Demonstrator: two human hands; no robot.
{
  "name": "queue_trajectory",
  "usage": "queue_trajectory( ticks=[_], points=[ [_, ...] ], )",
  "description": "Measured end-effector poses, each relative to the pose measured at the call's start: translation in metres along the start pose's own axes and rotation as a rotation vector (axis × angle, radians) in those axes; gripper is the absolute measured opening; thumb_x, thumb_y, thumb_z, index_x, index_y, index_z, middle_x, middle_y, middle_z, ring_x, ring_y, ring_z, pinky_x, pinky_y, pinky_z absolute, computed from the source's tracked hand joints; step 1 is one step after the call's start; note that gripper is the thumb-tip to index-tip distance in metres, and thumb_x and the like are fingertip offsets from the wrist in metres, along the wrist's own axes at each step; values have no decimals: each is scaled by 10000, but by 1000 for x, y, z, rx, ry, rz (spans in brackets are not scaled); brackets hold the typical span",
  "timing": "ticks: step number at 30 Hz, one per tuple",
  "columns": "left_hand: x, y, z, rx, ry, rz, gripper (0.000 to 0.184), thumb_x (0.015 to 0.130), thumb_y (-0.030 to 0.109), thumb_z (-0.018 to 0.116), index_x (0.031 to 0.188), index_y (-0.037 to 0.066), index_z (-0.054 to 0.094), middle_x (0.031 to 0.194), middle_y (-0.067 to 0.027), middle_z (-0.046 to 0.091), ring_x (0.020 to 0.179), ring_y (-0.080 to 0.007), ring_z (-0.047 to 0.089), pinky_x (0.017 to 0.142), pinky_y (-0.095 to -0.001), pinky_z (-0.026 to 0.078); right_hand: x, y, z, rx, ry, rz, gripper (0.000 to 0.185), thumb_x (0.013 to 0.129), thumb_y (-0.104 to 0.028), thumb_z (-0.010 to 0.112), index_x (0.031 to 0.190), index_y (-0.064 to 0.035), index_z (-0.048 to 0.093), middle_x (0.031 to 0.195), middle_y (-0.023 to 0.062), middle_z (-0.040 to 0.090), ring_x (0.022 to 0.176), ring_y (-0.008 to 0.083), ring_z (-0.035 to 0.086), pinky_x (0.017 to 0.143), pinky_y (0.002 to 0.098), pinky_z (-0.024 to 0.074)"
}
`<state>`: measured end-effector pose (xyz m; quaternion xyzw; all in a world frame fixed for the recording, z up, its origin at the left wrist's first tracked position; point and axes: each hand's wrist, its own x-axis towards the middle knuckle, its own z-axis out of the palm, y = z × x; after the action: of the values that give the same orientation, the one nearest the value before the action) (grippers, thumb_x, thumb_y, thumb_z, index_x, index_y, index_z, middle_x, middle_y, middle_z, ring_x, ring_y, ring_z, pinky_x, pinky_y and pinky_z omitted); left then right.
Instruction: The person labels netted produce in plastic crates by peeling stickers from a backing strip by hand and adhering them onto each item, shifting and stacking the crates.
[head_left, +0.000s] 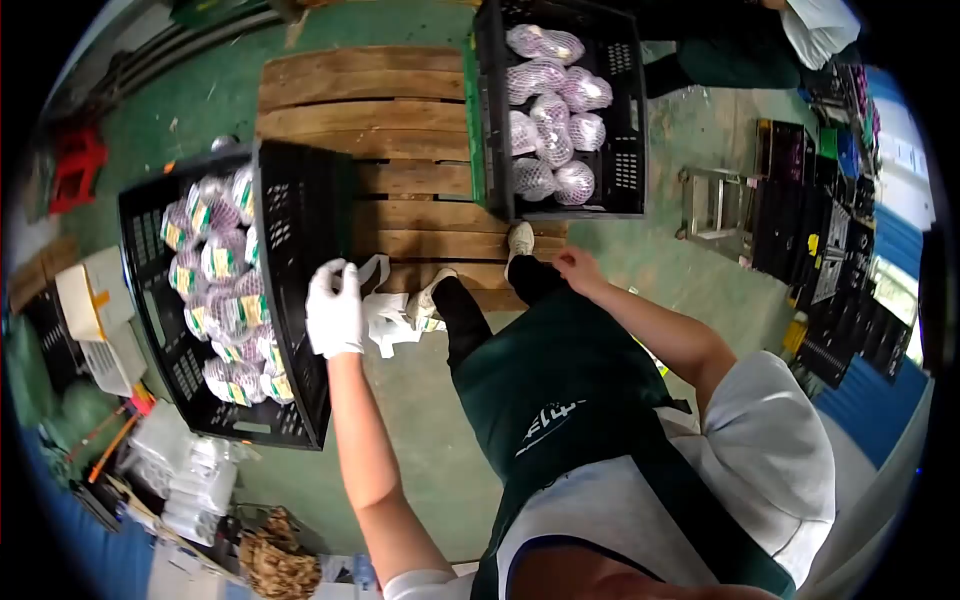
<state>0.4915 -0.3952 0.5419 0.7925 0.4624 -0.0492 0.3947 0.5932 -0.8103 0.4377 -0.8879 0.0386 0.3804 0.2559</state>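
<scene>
Left grip: your hand in a white knit-looking glove [335, 308], fingers loosely bent and partly open; you show nothing held in it, though its palm side is hidden. It is just beside the outer right wall of the large black slotted plastic crate [290, 310] at left; whether glove and wall touch, you cannot tell from this view.

Contents of that crate: purple-and-white rounded produce in white netting with green-and-yellow labels [222, 260], all lying left of your left grip, beyond the crate wall.

Just to the right of the same grip: a crumpled white plastic bag [392, 322], close to your left pale shoe [432, 296]. Contact between bag and glove cannot be told.

Right grip: your bare hand [578, 270], loosely curled, in front of your dark green apron [560, 370]; you cannot tell whether it holds anything. The nearest crate to it is a second black plastic crate [640, 150], farther off, at the far right of the brown slatted wooden pallet [400, 130]. This one carries netted purple-and-white produce [552, 110]; your right grip is apart from it.

Far right: another person in dark clothing [735, 50], partly in view.
</scene>
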Motion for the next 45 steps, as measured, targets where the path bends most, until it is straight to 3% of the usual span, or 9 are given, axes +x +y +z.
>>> queue_trajectory(
  ticks=[4, 7, 13, 23, 30, 36, 38, 41, 45],
  points=[
    [40, 89, 23, 156, 32, 41, 301, 871, 294, 592, 1028, 44, 651, 883, -144, 652, 809, -256, 618, 750, -345, 473, 14, 94, -52, 162, -142, 168, 223, 862, -226, 627, 980, -37, 635, 827, 40, 648, 677, 137, 604, 617, 294, 504],
    [77, 172, 52, 292, 33, 151, 338, 883, 314, 565, 1030, 21, 644, 911, -184, 658, 856, -305, 629, 781, -366, 473, 28, 147, -66, 308, -46, 153, 224, 874, -223, 610, 1015, -49, 622, 834, 40, 645, 685, 131, 609, 604, 288, 502],
    [166, 266, 128, 751, -90, 396, 386, 865, 360, 489, 973, 30, 657, 952, -217, 647, 939, -388, 606, 831, -425, 472, 40, 166, -63, 792, -92, 551, 226, 897, -236, 564, 1069, -92, 591, 832, 17, 625, 688, 138, 611, 586, 288, 506],
    [280, 412, 306, 1037, -237, 596, 398, 862, 385, 470, 1077, 98, 645, 1084, -149, 640, 1036, -326, 594, 884, -409, 467, 74, 111, -7, 1097, -11, 1022, 384, 886, -344, 602, 1183, -113, 526, 1018, 12, 555, 869, 150, 560, 695, 307, 516],
    [343, 413, 367, 1196, -438, 672, 464, 835, 397, 480, 1027, 17, 664, 1072, -232, 626, 1031, -379, 595, 907, -442, 460, 102, 58, 12, 1255, 191, 898, 361, 874, -296, 606, 1174, -108, 537, 969, -14, 557, 853, 119, 528, 688, 286, 470],
    [349, 406, 344, 1241, -515, 571, 413, 839, 400, 511, 1003, 67, 693, 1054, -176, 647, 1009, -343, 614, 895, -412, 474, 132, 52, 47, 1326, 404, 941, 225, 806, -191, 671, 950, -99, 525, 727, 1, 509, 611, 121, 497, 473, 272, 402],
    [333, 396, 340, 1154, -478, 741, 326, 860, 375, 501, 969, 123, 676, 1006, -155, 660, 957, -352, 623, 864, -430, 486, 132, 60, 58, 1210, 404, 980, 246, 796, -217, 699, 945, -93, 549, 694, 5, 509, 584, 130, 498, 454, 284, 404],
    [292, 386, 347, 1028, -678, 814, 294, 867, 362, 500, 944, 95, 596, 899, -199, 650, 848, -384, 618, 754, -467, 480, 130, 61, 58, 1180, 405, 971, 250, 811, -187, 672, 993, -65, 552, 706, 25, 525, 587, 143, 512, 459, 284, 433],
    [244, 361, 365, 1023, -1025, 807, 313, 867, 377, 516, 996, 116, 631, 923, -142, 670, 840, -330, 638, 755, -402, 499, 132, 64, 67, 1148, 423, 949, 230, 818, -141, 645, 1009, -56, 548, 700, 30, 523, 545, 142, 503, 435, 285, 419]
  ],
)
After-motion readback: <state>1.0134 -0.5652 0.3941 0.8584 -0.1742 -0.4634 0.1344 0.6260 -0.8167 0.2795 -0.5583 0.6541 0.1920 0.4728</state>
